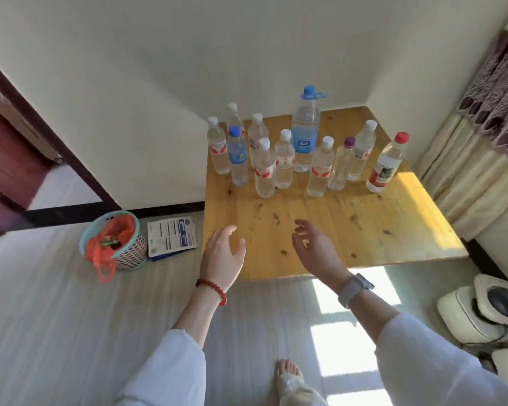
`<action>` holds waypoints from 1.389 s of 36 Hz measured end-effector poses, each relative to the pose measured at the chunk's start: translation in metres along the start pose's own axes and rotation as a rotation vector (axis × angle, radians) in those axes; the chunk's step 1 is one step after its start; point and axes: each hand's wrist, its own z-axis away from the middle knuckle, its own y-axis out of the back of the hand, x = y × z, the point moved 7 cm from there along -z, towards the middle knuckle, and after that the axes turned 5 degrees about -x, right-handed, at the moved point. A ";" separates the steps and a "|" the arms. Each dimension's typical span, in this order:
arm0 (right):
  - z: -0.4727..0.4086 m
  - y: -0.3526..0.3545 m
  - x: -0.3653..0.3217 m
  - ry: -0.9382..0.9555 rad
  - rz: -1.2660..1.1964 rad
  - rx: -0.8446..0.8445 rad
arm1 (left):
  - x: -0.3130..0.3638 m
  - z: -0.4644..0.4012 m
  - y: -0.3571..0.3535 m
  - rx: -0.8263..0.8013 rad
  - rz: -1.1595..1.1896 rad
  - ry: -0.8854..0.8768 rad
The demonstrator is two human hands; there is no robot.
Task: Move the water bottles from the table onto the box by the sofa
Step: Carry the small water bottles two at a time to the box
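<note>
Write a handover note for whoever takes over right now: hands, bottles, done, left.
Left hand: open, empty, above the table's near edge.
Right hand: open, empty, fingers loosely curled, over the table.
Bottles: eleven stand upright at the table's far side, among them a tall blue-capped bottle, a red-capped bottle farthest right and a purple-capped bottle.
Done: nothing visibly moved.
Left: carry every bottle to the box by the sofa; neither is in view.

bottles (264,168): 11 | table (364,230): 1 | basket (129,253): 1 | hands (223,253): 2
</note>
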 end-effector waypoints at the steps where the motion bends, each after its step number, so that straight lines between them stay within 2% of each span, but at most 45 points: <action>1: -0.018 0.001 -0.001 -0.010 -0.009 0.009 | -0.001 -0.017 0.001 0.008 0.006 0.009; 8: -0.131 -0.015 -0.007 -0.051 -0.045 0.038 | -0.027 -0.121 -0.005 0.015 0.035 0.057; 16: -0.232 -0.045 -0.009 -0.124 -0.116 0.137 | -0.045 -0.252 -0.013 -0.014 0.107 -0.011; 26: -0.280 -0.068 0.007 -0.272 -0.181 0.340 | -0.065 -0.362 -0.045 -0.095 0.245 -0.111; 31: -0.275 -0.067 0.011 -0.251 -0.173 0.394 | -0.077 -0.376 -0.057 -0.143 0.365 -0.108; 38: -0.276 -0.073 0.010 -0.236 -0.249 0.403 | -0.075 -0.372 -0.055 -0.182 0.423 -0.255; 44: -0.254 -0.082 0.013 -0.298 -0.339 0.421 | -0.086 -0.350 -0.045 -0.160 0.497 -0.222; 50: -0.220 -0.088 0.017 -0.366 -0.395 0.364 | -0.095 -0.309 -0.061 -0.307 0.512 -0.203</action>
